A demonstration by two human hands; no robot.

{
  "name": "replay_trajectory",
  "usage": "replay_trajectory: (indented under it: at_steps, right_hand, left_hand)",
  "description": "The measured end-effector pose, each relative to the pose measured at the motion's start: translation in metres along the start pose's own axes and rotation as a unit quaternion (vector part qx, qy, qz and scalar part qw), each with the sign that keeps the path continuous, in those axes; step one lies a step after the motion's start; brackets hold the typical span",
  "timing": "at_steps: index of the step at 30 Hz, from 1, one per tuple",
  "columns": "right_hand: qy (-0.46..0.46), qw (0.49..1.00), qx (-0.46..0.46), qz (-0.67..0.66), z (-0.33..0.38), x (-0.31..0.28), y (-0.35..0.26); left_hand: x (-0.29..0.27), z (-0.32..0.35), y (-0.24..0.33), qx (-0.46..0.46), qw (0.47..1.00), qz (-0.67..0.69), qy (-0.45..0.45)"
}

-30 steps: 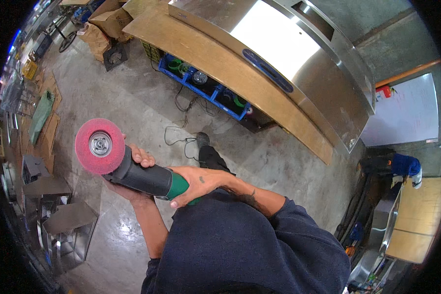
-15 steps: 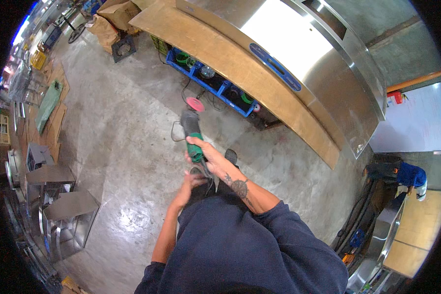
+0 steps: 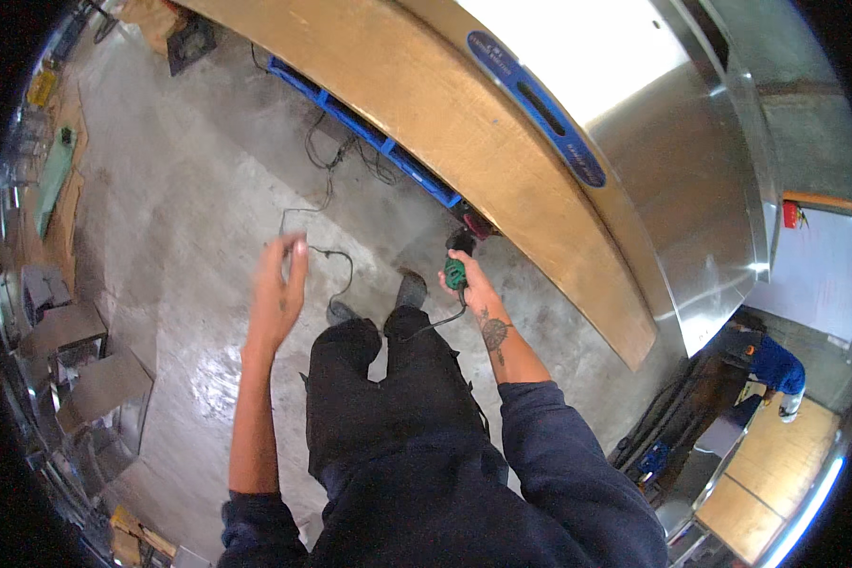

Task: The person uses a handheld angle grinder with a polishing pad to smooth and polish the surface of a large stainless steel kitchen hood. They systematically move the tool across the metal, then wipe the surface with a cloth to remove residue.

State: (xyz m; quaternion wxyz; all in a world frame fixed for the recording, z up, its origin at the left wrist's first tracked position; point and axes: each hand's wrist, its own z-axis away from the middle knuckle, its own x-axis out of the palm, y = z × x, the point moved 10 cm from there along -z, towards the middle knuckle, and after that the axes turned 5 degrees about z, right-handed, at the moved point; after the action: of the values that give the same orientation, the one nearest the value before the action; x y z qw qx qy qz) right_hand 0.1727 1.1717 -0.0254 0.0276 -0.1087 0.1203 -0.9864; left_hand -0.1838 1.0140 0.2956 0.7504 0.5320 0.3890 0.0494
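Note:
My right hand point(image 3: 476, 280) is wrapped round the green body of an angle grinder point(image 3: 455, 274), beside the near edge of the wooden worktop point(image 3: 502, 161). The grinder's dark head points away from me, and its reddish disc point(image 3: 478, 223) is partly hidden by the worktop edge. A black cord point(image 3: 435, 325) trails from the grinder's rear toward my legs. Out to the left, my left hand point(image 3: 279, 284) is raised over the floor with its fingers stretched, somewhat blurred. Another stretch of black cord point(image 3: 351, 272) passes by its fingertips; whether they touch cannot be made out.
A large stainless steel panel point(image 3: 648, 133) and a blue level point(image 3: 537, 109) lie on the worktop. Beneath it shows a blue crate point(image 3: 388, 147). Metal frames point(image 3: 104, 398) stand at left. Far right, a person in blue point(image 3: 778, 364) bends beside a wooden-topped table point(image 3: 776, 464).
My right hand has carried the grinder rightward to the worktop edge. My left hand has moved away from it, up and to the left. The view has shifted, showing more of my legs.

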Motion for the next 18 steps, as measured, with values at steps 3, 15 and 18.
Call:
replay_trajectory:
  at_steps: [3,15,18]
  right_hand:
    - [0.014,0.999,-0.034,-0.005,-0.044,-0.034,-0.012]
    - [0.083,0.985,-0.147,0.045,-0.213,-0.102,-0.080]
    - [0.069,0.976,-0.208,-0.007,-0.237,-0.101,-0.096]
  left_hand:
    - [0.016,-0.066,0.043,0.126,0.990,-0.014,0.064]
    - [0.125,-0.178,0.053,0.466,0.845,-0.105,0.240]
    - [0.125,-0.181,0.049,0.502,0.799,-0.141,0.300]
